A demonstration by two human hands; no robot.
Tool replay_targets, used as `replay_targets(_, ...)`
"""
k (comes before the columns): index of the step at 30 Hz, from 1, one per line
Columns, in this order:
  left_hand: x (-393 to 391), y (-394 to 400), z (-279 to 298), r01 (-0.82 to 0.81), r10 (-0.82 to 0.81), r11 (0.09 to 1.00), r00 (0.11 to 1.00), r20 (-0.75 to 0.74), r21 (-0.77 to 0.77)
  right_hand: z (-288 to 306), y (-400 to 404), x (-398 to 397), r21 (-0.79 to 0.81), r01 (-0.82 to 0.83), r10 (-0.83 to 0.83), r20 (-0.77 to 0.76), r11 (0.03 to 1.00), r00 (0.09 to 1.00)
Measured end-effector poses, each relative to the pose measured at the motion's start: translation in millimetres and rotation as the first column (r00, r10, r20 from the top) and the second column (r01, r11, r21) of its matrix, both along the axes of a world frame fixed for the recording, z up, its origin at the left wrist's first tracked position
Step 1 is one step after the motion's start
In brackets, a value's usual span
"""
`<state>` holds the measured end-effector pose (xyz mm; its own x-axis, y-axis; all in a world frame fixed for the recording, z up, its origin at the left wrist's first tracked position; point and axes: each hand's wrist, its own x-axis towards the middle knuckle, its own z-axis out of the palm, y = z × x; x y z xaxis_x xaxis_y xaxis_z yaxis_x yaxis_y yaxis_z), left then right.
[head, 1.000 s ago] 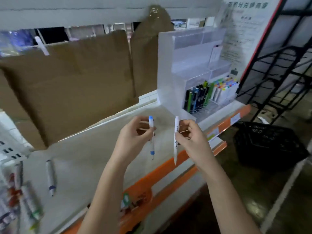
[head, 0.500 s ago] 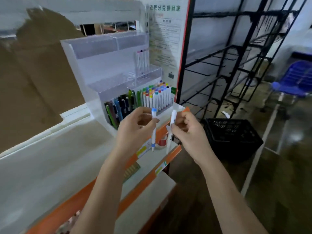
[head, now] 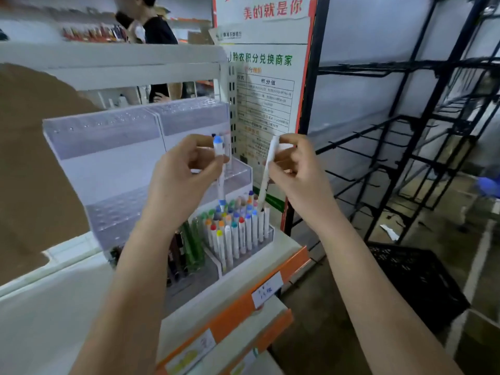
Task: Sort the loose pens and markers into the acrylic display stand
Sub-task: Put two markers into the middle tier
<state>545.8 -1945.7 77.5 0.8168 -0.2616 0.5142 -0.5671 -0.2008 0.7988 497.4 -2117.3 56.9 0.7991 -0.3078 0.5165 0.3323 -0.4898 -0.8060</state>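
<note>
The tiered acrylic display stand (head: 113,169) sits on the white shelf. Its bottom right compartment is packed with several white markers with coloured caps (head: 238,228), and dark and green pens (head: 189,244) fill the one to the left. My left hand (head: 178,180) pinches a white marker with blue ends (head: 220,169), upright, its lower tip just above the stored markers. My right hand (head: 297,174) pinches a plain white marker (head: 266,174), slanted, with its lower end down among the markers at the compartment's right side.
A white shelf with an orange price rail (head: 243,301) holds the stand. Brown cardboard (head: 32,163) stands at the left. A printed poster (head: 265,98) hangs behind. A black wire rack (head: 405,147) and a black crate (head: 416,285) are on the right. A person (head: 157,28) stands behind the shelving.
Both hands moved up and toward the stand with their markers. The markers' lower ends now reach the bottom right compartment. The view shifted right and closer.
</note>
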Motion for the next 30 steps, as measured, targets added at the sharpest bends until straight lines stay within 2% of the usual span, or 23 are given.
replay_targets(8,51.3,-21.3,3.9,-0.184,0.184,0.983,0.983,-0.026,0.005,9.2,-26.3,77.9,0.034,-0.191,0.190,0.042,0.981,0.981)
replay_targets(16,74.4,-31.7,10.4,-0.374,0.373,0.927,0.927,-0.036,-0.022,16.2,-28.2,143.6,0.048,-0.440,0.434,0.099,0.896,0.895)
replay_targets(30,102.1,-16.2,3.6,-0.555,0.556,0.830,0.831,0.003,0.051,10.3,-11.7,202.0,-0.103,-0.569,0.578,0.129,0.816,0.806)
